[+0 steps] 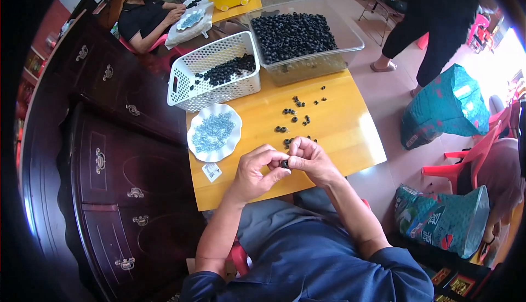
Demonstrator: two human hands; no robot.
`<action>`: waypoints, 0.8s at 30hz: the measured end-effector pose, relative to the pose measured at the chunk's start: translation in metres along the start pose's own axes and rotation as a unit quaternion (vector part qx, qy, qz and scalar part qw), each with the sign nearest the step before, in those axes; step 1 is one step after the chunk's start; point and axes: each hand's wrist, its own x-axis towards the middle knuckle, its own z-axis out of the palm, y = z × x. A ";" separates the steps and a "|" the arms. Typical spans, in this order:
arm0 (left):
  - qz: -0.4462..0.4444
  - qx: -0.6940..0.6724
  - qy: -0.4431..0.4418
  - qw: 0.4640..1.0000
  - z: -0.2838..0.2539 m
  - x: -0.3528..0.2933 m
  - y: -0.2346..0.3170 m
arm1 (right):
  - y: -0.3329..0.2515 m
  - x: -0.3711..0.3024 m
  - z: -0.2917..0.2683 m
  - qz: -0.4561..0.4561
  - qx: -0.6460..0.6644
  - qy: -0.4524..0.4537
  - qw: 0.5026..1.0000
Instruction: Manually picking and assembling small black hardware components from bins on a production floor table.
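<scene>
My left hand (256, 171) and my right hand (311, 160) meet above the near part of the yellow table (339, 132). Pinched between their fingertips is a small black ring-shaped part (285, 164); both hands are closed on it. Just beyond them, several loose black parts (281, 129) lie scattered on the tabletop. Left of my left hand stands a white scalloped plate (236, 124) with a heap of small clear bluish pieces (212, 132). A small white printed card (211, 171) lies at the table's left edge.
Behind the plate is a white perforated basket (192, 102) with black parts. Beside it stands a clear bin (312, 63) full of them. Dark wooden drawers (126, 165) border the left. A seated person (143, 20) works at another table. Teal sacks (438, 110) and a red chair (466, 162) are right.
</scene>
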 end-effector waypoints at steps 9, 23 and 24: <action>0.012 0.016 0.015 1.000 -0.007 -0.010 -0.004 | 0.000 0.006 0.010 0.033 -0.024 -0.003 0.999; -0.210 -0.090 0.077 0.971 -0.009 -0.061 -0.064 | -0.068 0.129 0.044 -0.216 -0.454 0.069 0.861; -0.230 -0.083 0.067 0.967 -0.008 -0.066 -0.067 | -0.073 0.148 0.049 -0.270 -0.521 0.080 0.806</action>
